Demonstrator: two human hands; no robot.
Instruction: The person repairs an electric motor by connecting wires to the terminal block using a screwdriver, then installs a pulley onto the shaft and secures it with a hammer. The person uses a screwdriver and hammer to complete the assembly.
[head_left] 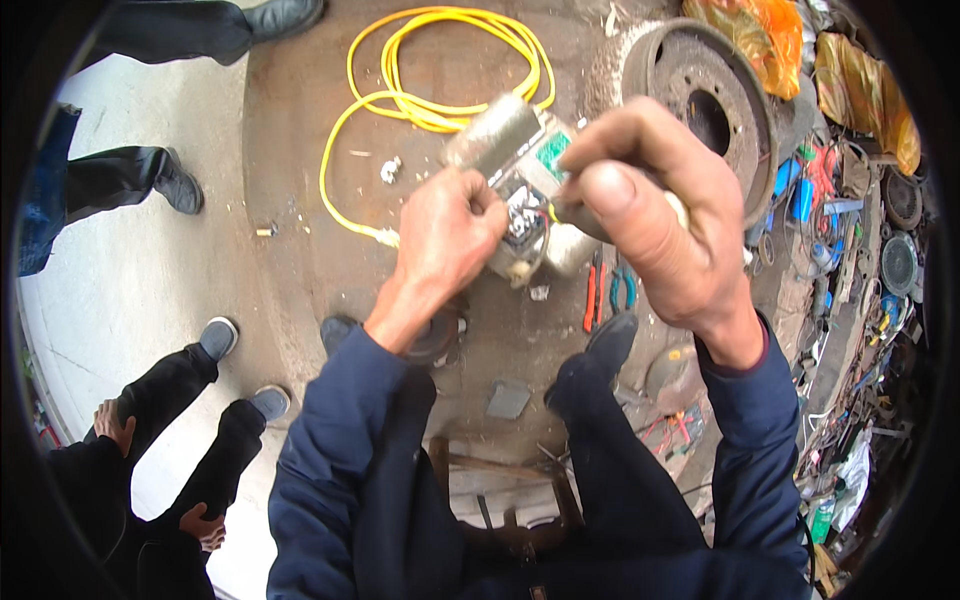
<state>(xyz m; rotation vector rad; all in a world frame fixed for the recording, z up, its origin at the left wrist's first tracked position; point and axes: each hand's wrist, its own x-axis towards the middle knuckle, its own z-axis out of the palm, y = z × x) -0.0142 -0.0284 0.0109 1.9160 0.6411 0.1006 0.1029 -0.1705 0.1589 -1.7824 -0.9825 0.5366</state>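
A metal motor assembly (487,130) with silvery cylinders, a green label and an opened compartment of small parts and wires (523,218) is at the upper middle. My left hand (448,232) is closed at the left edge of this compartment, its pinched fingertips hiding what they hold. My right hand (680,235) is curled over the assembly's right side, fingers closed round something pale, mostly hidden. A coiled yellow cord (352,75) lies behind. Red-handled pliers (591,305) and teal-handled pliers (625,292) lie below the assembly.
A large rusty wheel drum (660,70) stands upper right, beside orange plastic bags (865,95) and heaped scrap (850,380). Other people's legs (120,180) and a co-worker's hands (203,525) are at the left. My feet (610,350) rest below the assembly.
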